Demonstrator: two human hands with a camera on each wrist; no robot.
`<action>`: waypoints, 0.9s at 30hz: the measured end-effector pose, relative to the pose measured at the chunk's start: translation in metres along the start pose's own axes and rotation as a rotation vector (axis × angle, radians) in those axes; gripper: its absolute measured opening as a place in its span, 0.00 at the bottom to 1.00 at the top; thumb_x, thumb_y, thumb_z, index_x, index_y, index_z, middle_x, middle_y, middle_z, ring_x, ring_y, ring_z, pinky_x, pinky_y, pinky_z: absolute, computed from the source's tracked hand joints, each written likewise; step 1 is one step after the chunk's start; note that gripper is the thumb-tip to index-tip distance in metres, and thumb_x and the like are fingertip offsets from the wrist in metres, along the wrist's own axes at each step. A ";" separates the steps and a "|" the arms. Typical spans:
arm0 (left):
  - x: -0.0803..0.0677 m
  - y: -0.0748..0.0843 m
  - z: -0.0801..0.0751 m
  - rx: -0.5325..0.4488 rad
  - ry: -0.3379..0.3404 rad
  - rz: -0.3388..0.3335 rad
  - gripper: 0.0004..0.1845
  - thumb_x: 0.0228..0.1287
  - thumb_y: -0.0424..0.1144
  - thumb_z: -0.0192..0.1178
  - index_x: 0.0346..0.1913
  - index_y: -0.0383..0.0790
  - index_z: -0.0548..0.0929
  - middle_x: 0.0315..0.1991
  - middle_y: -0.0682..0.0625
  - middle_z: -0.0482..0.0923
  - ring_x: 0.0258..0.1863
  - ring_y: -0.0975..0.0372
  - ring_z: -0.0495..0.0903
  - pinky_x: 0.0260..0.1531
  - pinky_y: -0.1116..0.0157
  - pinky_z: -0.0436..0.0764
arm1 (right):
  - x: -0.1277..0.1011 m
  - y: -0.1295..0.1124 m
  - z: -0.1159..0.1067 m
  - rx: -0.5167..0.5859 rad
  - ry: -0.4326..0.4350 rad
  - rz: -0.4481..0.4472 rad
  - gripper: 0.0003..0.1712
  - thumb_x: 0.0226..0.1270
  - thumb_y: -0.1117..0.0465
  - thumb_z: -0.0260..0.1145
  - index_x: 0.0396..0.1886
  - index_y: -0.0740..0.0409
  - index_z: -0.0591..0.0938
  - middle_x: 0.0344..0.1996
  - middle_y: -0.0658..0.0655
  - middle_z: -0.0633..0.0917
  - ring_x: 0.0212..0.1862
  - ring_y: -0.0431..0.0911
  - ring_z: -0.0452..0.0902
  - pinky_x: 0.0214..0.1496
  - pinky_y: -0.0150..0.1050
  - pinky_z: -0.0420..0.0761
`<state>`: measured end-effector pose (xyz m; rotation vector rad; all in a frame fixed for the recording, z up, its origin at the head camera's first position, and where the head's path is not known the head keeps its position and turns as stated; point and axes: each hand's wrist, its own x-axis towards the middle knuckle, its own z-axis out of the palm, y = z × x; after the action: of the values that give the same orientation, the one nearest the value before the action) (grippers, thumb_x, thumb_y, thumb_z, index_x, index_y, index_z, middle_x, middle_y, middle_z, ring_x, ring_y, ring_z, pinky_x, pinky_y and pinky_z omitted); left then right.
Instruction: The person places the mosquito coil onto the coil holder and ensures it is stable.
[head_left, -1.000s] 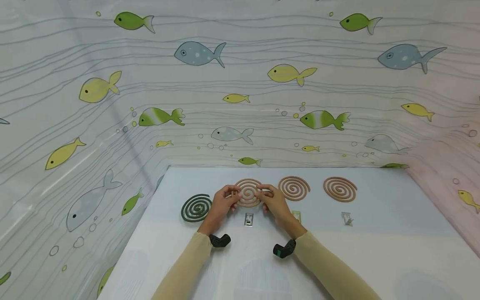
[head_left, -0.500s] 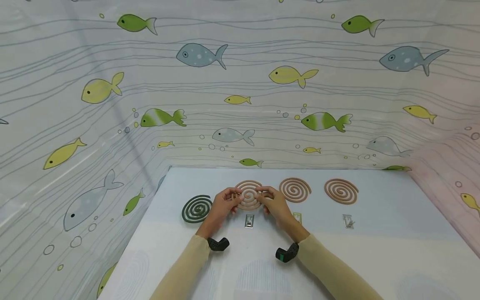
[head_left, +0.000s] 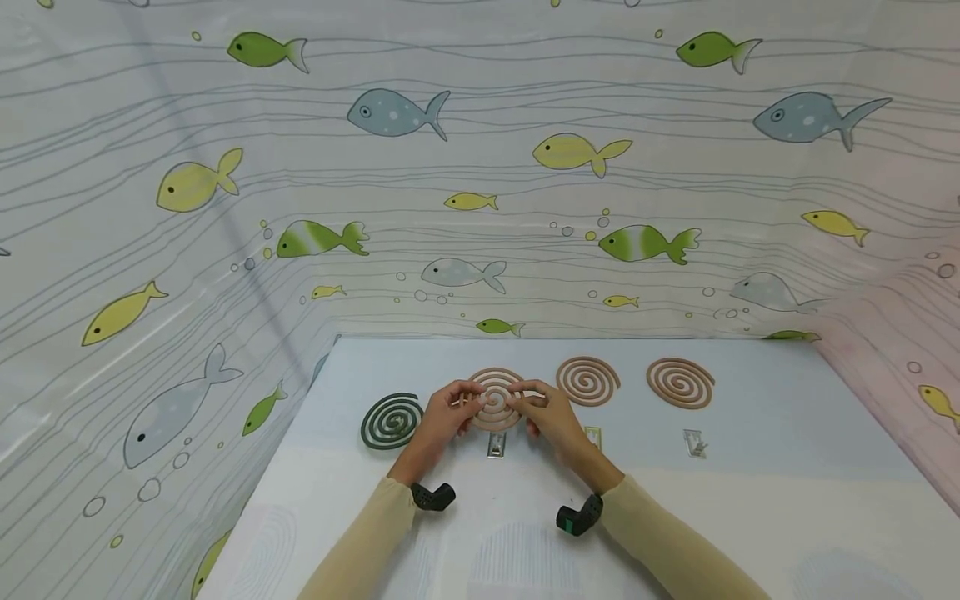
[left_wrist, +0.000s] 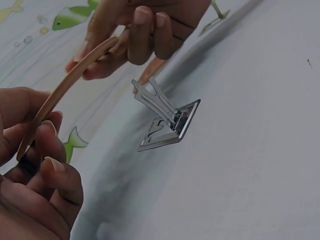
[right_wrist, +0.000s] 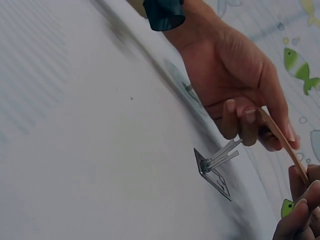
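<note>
Both hands hold one tan spiral coil (head_left: 495, 402) by its rim, just above the table. My left hand (head_left: 459, 403) pinches its left edge and my right hand (head_left: 527, 403) pinches its right edge. A small metal stand (head_left: 497, 445) with a raised prong sits on the table right below the coil. In the left wrist view my left hand (left_wrist: 42, 165) grips the coil's edge (left_wrist: 75, 75) above the stand (left_wrist: 166, 121). The right wrist view shows the stand (right_wrist: 215, 165) under the coil's edge (right_wrist: 281, 139).
A dark green coil (head_left: 392, 421) lies to the left. Two brown coils (head_left: 588, 381) (head_left: 680, 382) lie to the right, each with a metal stand (head_left: 593, 435) (head_left: 694, 442) in front. A fish-patterned curtain (head_left: 480, 167) surrounds the pale table (head_left: 750, 500).
Both hands have brought the tan coil slightly nearer to me, closer over the metal stand. The other coils and stands have not moved.
</note>
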<state>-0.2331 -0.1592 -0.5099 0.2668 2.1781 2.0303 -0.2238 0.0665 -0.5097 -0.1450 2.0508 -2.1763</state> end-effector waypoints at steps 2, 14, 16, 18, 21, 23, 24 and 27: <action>-0.002 0.002 0.000 0.003 0.001 0.002 0.14 0.71 0.42 0.67 0.55 0.40 0.84 0.33 0.49 0.77 0.23 0.61 0.70 0.21 0.69 0.70 | -0.001 -0.001 0.000 -0.006 -0.007 0.000 0.18 0.69 0.59 0.73 0.56 0.58 0.84 0.34 0.56 0.90 0.16 0.40 0.65 0.20 0.33 0.68; -0.007 0.001 0.000 0.028 -0.040 0.005 0.17 0.69 0.43 0.70 0.56 0.42 0.83 0.37 0.48 0.75 0.22 0.63 0.70 0.21 0.68 0.71 | -0.007 0.001 0.001 -0.025 -0.027 0.004 0.20 0.68 0.56 0.75 0.56 0.56 0.83 0.38 0.56 0.89 0.18 0.41 0.65 0.21 0.33 0.68; -0.008 0.000 0.000 0.031 -0.041 0.011 0.17 0.68 0.43 0.71 0.56 0.41 0.83 0.37 0.48 0.75 0.21 0.63 0.70 0.20 0.68 0.71 | -0.009 0.001 0.001 -0.022 -0.033 0.003 0.19 0.69 0.57 0.74 0.56 0.56 0.83 0.37 0.56 0.89 0.18 0.41 0.65 0.21 0.33 0.68; -0.008 -0.001 -0.001 0.034 -0.047 0.010 0.17 0.68 0.43 0.71 0.56 0.41 0.83 0.38 0.48 0.75 0.21 0.63 0.70 0.20 0.68 0.71 | -0.010 0.000 0.001 -0.021 -0.040 0.002 0.19 0.69 0.57 0.74 0.57 0.56 0.83 0.36 0.56 0.90 0.17 0.41 0.64 0.21 0.34 0.67; -0.010 -0.001 -0.001 0.039 -0.054 0.014 0.18 0.68 0.43 0.71 0.55 0.40 0.83 0.37 0.49 0.75 0.21 0.63 0.70 0.20 0.68 0.70 | -0.013 -0.001 0.001 -0.023 -0.056 0.007 0.20 0.69 0.57 0.74 0.57 0.56 0.83 0.33 0.55 0.89 0.16 0.42 0.64 0.21 0.34 0.66; -0.011 -0.001 -0.001 0.040 -0.059 0.018 0.18 0.68 0.42 0.71 0.56 0.39 0.83 0.36 0.49 0.74 0.21 0.63 0.69 0.20 0.68 0.70 | -0.014 -0.001 0.002 -0.030 -0.066 0.010 0.20 0.69 0.57 0.74 0.57 0.56 0.83 0.29 0.55 0.88 0.16 0.42 0.64 0.21 0.34 0.65; -0.011 -0.001 -0.001 0.040 -0.060 0.022 0.18 0.68 0.42 0.71 0.55 0.38 0.83 0.36 0.49 0.74 0.21 0.63 0.69 0.20 0.68 0.70 | -0.014 -0.001 0.002 -0.032 -0.070 0.011 0.21 0.68 0.56 0.74 0.58 0.55 0.83 0.27 0.54 0.87 0.16 0.42 0.64 0.21 0.34 0.65; -0.013 -0.001 -0.002 0.040 -0.062 0.029 0.17 0.68 0.41 0.70 0.55 0.39 0.83 0.36 0.50 0.74 0.20 0.64 0.69 0.19 0.69 0.69 | -0.014 0.000 0.002 -0.042 -0.074 0.010 0.21 0.68 0.55 0.75 0.58 0.55 0.83 0.24 0.55 0.83 0.16 0.42 0.64 0.21 0.35 0.65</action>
<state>-0.2207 -0.1643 -0.5106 0.3635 2.1924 1.9671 -0.2093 0.0668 -0.5090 -0.2167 2.0530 -2.0901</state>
